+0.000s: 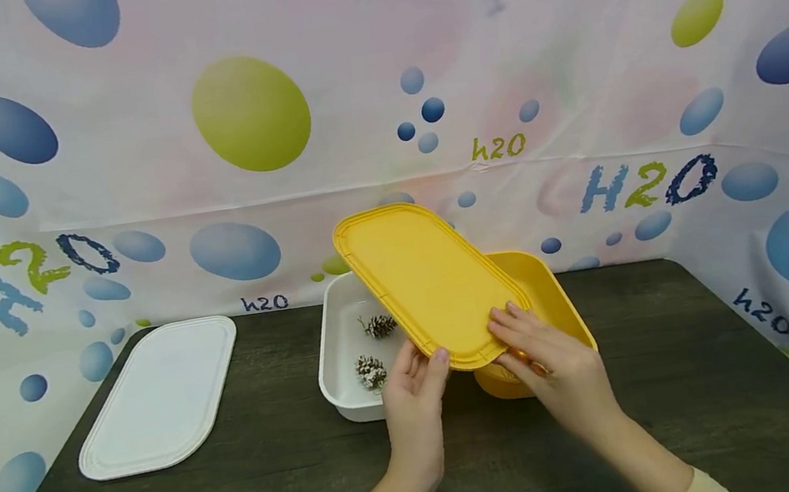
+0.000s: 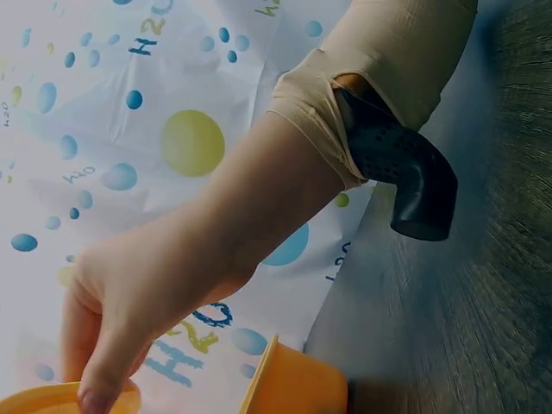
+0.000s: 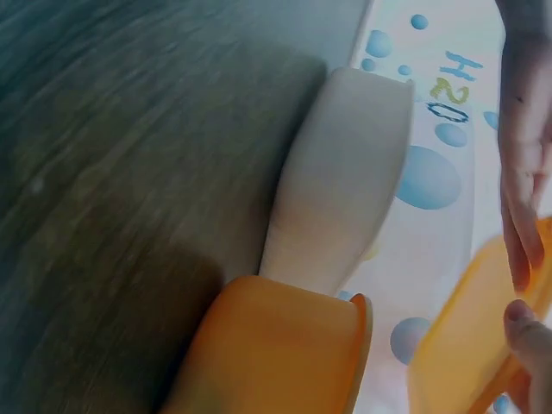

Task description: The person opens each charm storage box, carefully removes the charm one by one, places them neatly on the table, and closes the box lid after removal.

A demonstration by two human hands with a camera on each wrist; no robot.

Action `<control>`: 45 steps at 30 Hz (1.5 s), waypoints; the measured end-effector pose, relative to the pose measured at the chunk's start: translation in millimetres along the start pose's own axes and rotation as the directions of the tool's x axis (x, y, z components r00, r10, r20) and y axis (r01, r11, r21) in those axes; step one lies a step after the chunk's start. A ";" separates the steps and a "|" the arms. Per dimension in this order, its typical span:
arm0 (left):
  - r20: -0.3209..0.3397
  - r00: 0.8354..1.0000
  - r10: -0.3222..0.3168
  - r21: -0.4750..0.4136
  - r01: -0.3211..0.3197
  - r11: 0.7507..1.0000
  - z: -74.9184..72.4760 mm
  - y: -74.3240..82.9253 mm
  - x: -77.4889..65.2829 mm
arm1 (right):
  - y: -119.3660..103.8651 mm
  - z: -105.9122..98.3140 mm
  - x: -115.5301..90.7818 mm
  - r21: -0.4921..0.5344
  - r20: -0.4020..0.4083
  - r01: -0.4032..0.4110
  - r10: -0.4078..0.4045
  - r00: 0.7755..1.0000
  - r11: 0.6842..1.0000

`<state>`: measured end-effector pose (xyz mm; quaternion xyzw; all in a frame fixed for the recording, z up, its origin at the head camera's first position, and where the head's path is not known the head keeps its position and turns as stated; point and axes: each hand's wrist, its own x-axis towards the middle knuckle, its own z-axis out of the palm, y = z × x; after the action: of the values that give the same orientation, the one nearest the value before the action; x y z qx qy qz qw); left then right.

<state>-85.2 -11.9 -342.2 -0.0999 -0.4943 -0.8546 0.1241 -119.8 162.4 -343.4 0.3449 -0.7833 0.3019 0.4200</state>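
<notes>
A yellow rectangular lid (image 1: 429,275) is held up at a slant over the two boxes. My left hand (image 1: 415,394) grips its near left corner, thumb over the rim. At the near right corner my right hand (image 1: 558,362) pinches the lid, fingers on top and thumb below. Behind the lid stand a white box (image 1: 360,409) and a yellow box (image 1: 557,299), each partly hidden by it. Two pine cones with white-tipped scales, one nearer (image 1: 370,372) and one farther (image 1: 379,326), lie in the white box. Something small and orange shows by my right thumb.
A white lid (image 1: 162,396) lies flat on the dark wooden table (image 1: 284,480) at the left. Behind the table hangs a white curtain (image 1: 346,118) with blue and green dots and H2O lettering. Both boxes stand near its foot.
</notes>
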 end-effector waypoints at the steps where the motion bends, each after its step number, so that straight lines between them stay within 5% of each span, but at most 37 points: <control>1: -0.006 1.000 -0.004 -0.011 0.004 1.000 -1.8 1.0 -0.1 | 1.5 -0.5 0.0 0.005 0.018 -0.062 0.061 0.998 0.998; 4: -0.015 1.000 -0.009 -0.019 0.009 1.000 -8.1 4.0 -1.0 | 6.0 -2.2 0.0 0.044 0.096 -0.281 0.276 0.956 0.959; 6: -0.017 1.000 -0.009 -0.010 0.009 1.000 -12.9 5.3 -1.4 | 8.0 -3.6 0.0 0.116 0.185 -0.453 0.429 0.884 0.884; 8: -0.020 1.000 -0.008 0.006 0.008 1.000 -17.6 6.1 -1.9 | 9.1 -4.6 -0.2 0.205 0.278 -0.603 0.545 0.791 0.771; 12: -0.027 1.000 -0.017 0.027 0.018 0.999 -26.1 7.4 -3.6 | 8.0 -4.3 1.5 0.371 0.432 -0.798 0.672 0.601 0.475; 15: -0.044 0.999 -0.028 0.047 0.030 0.998 -33.1 9.4 -5.2 | 4.6 -0.6 4.5 0.444 0.496 -0.841 0.698 0.517 0.308; 17: -0.055 0.998 -0.020 0.061 0.024 0.998 -38.6 11.6 -6.2 | 1.3 3.1 6.4 0.484 0.523 -0.846 0.700 0.486 0.225; 23: -0.086 0.994 0.062 0.151 -0.049 0.987 -58.5 22.2 -8.7 | -13.4 18.6 8.9 0.593 0.558 -0.801 0.673 0.485 0.086; 28: -0.192 0.970 0.151 0.316 -0.084 0.945 -75.6 32.6 -9.7 | -31.8 36.0 11.0 0.638 0.557 -0.770 0.672 0.488 0.031; 35: -0.285 0.918 0.277 0.476 -0.115 0.872 -97.1 41.4 -15.5 | -55.7 56.9 15.5 0.650 0.569 -0.759 0.644 0.511 0.028; 41: -0.249 0.930 0.272 0.506 -0.114 0.855 -111.7 46.4 -22.8 | -73.1 72.5 17.0 0.652 0.611 -0.758 0.579 0.540 0.019; 45: -0.247 0.929 0.277 0.612 -0.071 0.787 -122.5 50.5 -29.0 | -82.8 83.7 16.7 0.654 0.611 -0.755 0.554 0.565 0.049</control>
<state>-47.9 -139.5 -369.5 0.0400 -0.6974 -0.6460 0.3078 -98.5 45.7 -352.6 0.1368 -0.6042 0.7797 -0.0907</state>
